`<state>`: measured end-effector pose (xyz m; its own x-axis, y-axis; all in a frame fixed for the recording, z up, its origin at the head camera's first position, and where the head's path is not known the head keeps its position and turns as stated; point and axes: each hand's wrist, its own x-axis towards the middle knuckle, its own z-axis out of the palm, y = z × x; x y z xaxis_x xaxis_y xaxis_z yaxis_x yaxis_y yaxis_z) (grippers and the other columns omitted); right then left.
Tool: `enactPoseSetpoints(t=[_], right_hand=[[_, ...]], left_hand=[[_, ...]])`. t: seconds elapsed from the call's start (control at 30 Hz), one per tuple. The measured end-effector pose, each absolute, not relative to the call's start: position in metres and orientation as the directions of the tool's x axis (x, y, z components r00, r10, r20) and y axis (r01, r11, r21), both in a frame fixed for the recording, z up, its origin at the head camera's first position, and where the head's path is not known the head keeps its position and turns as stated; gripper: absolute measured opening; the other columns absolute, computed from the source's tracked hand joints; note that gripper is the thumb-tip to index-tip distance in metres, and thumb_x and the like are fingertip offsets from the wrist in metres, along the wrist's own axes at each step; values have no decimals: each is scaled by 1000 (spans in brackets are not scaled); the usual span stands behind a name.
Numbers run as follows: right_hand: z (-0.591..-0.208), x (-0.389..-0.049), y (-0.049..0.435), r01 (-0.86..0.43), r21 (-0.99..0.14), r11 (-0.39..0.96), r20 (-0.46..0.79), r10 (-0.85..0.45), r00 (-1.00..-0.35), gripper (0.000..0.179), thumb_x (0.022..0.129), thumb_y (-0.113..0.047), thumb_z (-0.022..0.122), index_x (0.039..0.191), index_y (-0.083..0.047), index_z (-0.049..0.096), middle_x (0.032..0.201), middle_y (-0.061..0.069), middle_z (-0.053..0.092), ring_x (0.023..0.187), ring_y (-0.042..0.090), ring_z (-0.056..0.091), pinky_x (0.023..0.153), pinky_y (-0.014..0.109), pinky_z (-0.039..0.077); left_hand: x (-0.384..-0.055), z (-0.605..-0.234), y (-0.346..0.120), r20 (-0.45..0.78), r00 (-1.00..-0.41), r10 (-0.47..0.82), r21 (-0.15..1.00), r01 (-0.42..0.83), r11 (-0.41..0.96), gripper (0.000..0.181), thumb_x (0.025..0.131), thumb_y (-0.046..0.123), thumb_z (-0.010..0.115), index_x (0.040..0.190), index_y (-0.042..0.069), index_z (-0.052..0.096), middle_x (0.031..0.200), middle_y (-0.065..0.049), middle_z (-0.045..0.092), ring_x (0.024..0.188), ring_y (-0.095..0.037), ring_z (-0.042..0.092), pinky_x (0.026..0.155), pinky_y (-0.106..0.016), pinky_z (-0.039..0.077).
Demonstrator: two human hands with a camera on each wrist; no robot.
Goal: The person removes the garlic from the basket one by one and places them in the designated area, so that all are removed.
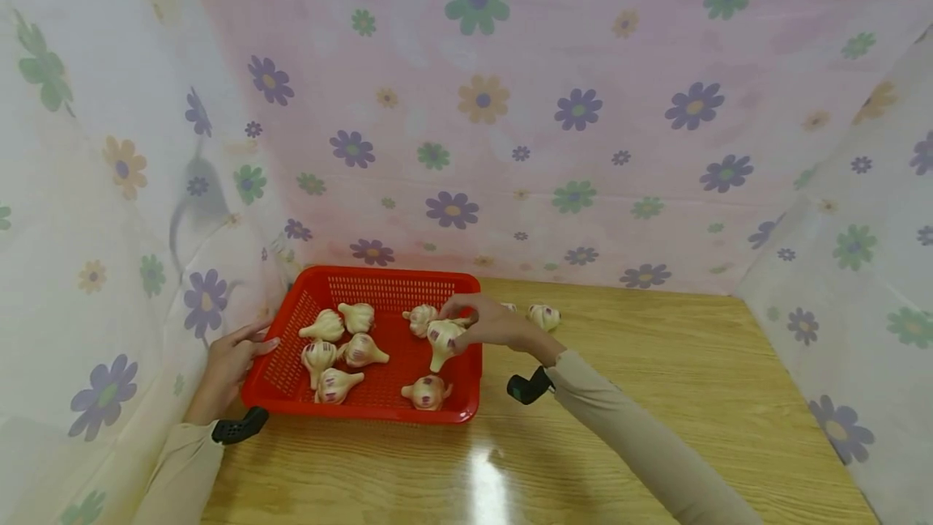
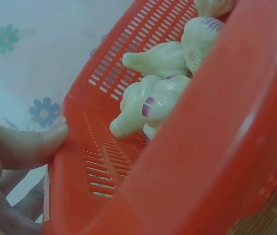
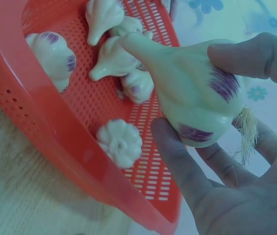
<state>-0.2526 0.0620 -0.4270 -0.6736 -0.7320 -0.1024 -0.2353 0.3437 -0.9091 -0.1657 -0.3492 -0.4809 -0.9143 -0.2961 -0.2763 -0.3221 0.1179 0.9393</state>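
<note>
A red plastic basket (image 1: pixel 364 413) with slotted walls stands on the table, several garlic bulbs (image 1: pixel 338 386) inside it, most of them grouped at its left. My left hand (image 1: pixel 227 363) grips the basket's left rim, its thumb (image 2: pixel 50 142) over the edge and the other fingers outside. Over the basket's right end, my right hand (image 1: pixel 488 321) holds a garlic bulb (image 3: pixel 197 93) between thumb and fingers. That bulb has purple streaks and a tuft of dry roots. Below it in the basket lie one bulb (image 1: pixel 420 319) near the back and another (image 1: pixel 427 392) near the front.
On the wooden table (image 1: pixel 656 395), right of the basket, lies a garlic bulb (image 1: pixel 544 316), with part of another (image 1: pixel 509 307) showing behind my right hand. Flower-patterned cloth (image 1: pixel 525 104) encloses the table at the back and both sides, close to the basket's left.
</note>
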Motion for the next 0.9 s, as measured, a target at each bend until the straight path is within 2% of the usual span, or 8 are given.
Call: enactPoseSetpoints(t=[0.2, 0.37, 0.6, 0.77, 0.9], right_hand=[[-425, -253, 70, -201, -918, 342, -118, -720, -684, 36, 74, -7, 73, 108, -12, 61, 113, 5, 55, 96, 26, 58, 83, 40, 50], [-423, -254, 78, -159, -932, 327, -130, -709, -693, 36, 76, -7, 73, 110, -11, 60, 117, 6, 53, 101, 29, 59, 79, 40, 51], [-421, -256, 94, -129, -940, 315, -130, -683, -719, 38, 74, -6, 73, 110, -11, 61, 116, 8, 54, 98, 29, 58, 63, 36, 49], [-424, -260, 105, -119, -937, 330, -140, -664, -735, 38, 74, -6, 73, 110, -12, 61, 114, 9, 55, 92, 28, 59, 65, 37, 51], [-423, -262, 114, -117, -934, 338, -139, -644, -753, 37, 76, -8, 74, 110, -12, 61, 116, 10, 53, 91, 28, 61, 72, 39, 52]], left_hand=[[-165, -483, -351, -280, -912, -301, 944, -319, 88, 64, 89, 16, 65, 145, 5, 36, 92, 11, 57, 79, -8, 63, 70, -28, 54], [-165, -484, -352, -258, -923, -287, 950, -297, 100, 63, 89, 15, 64, 145, 4, 36, 96, 9, 58, 80, -8, 63, 71, -29, 55], [-166, -481, -350, -252, -925, -284, 949, -295, 116, 63, 89, 17, 65, 145, 5, 37, 100, 8, 58, 82, -7, 62, 72, -28, 54], [-166, -480, -349, -260, -922, -286, 946, -302, 113, 63, 90, 17, 64, 145, 5, 36, 101, 9, 57, 82, -7, 62, 72, -28, 54], [-165, -480, -350, -266, -919, -290, 946, -307, 107, 63, 90, 16, 64, 145, 5, 36, 96, 11, 58, 80, -7, 61, 71, -27, 54]])
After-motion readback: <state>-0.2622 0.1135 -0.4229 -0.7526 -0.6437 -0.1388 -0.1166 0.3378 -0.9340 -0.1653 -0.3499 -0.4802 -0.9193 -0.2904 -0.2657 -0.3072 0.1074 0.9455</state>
